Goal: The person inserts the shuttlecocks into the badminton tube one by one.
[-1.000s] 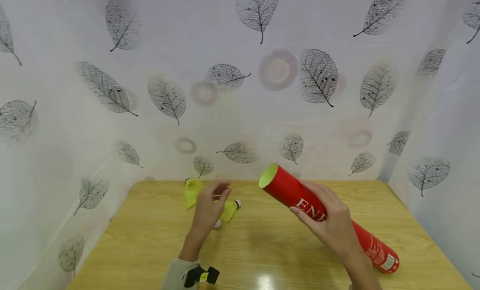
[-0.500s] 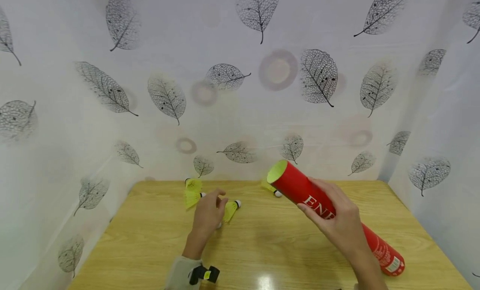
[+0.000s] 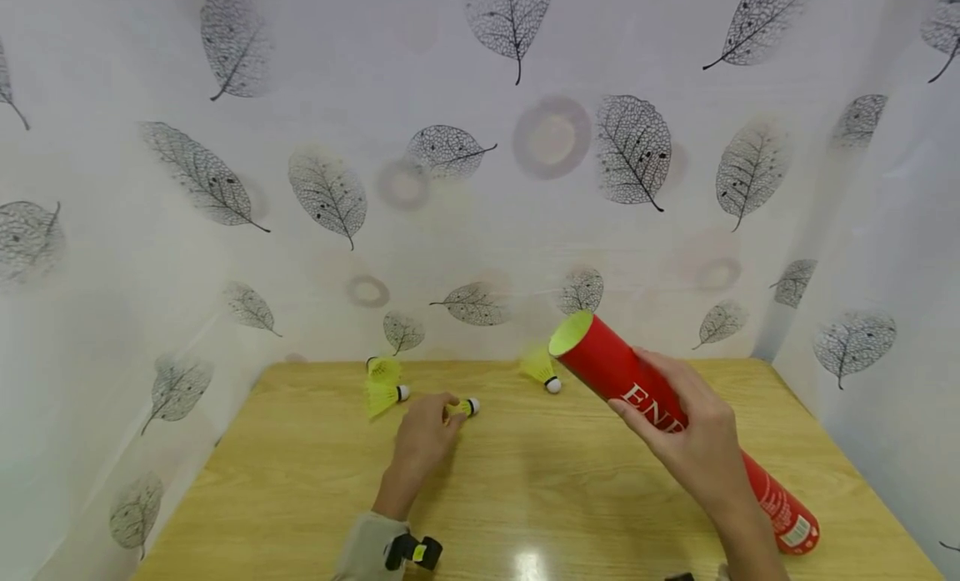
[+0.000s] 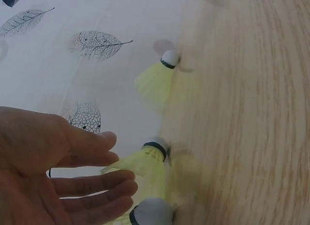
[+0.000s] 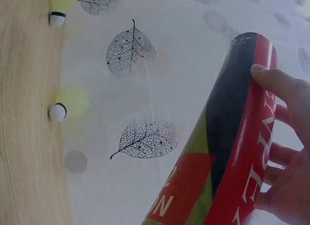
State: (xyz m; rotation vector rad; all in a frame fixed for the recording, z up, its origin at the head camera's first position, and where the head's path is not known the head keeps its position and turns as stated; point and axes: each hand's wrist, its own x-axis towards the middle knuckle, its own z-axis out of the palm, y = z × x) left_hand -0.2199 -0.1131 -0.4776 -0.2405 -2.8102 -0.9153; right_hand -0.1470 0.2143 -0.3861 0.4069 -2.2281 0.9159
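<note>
My left hand (image 3: 426, 431) is at a yellow shuttlecock (image 3: 471, 407) lying on the table, its fingertips beside the skirt. In the left wrist view, the fingers (image 4: 94, 184) are fairly straight and spread close to that shuttlecock's skirt (image 4: 147, 169); firm contact cannot be told. Another shuttlecock's white cork (image 4: 154, 213) shows just below them. My right hand (image 3: 693, 431) grips a red shuttlecock tube (image 3: 611, 360) around its upper half. The tube tilts with its open, yellow-green end up to the left; its barcoded base is low at the right.
Two shuttlecocks (image 3: 386, 396) lie at the back left of the wooden table (image 3: 540, 481). One more shuttlecock (image 3: 542, 371) is at the back edge, against the leaf-printed curtain (image 3: 480, 214). Curtains also enclose both sides.
My left hand has lowered and shifted right to the middle shuttlecock, uncovering a cork at the back left. The tube in my right hand has moved right, uncovering the shuttlecock at the back edge.
</note>
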